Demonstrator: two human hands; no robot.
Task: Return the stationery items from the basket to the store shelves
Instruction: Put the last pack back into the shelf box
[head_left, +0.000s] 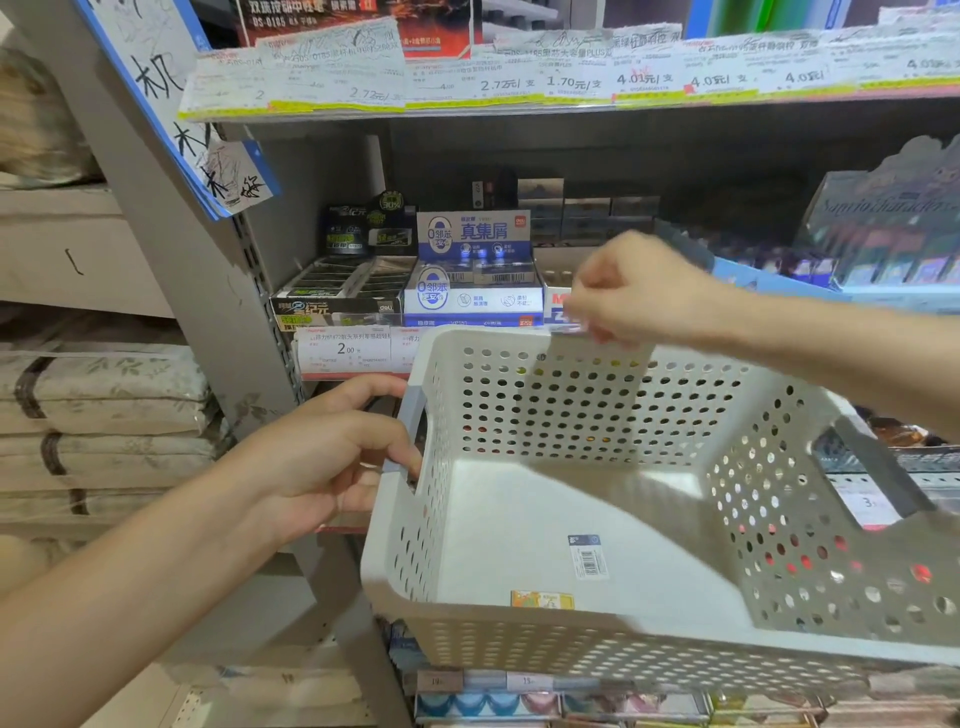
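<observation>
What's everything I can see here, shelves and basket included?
basket: one, white, perforated, held before the shelves
small packet: one, yellow-orange, on the basket floor
barcode sticker: one, white and blue, on the basket floor
blue-white display box: one, middle shelf
black display box: one, left of the blue-white one
price tags: many, white, along the top shelf edge
folded fabric: stack, beige, far left
left hand: grips the basket's handle
right hand: pinches a blurred thing above the basket's far rim
</observation>
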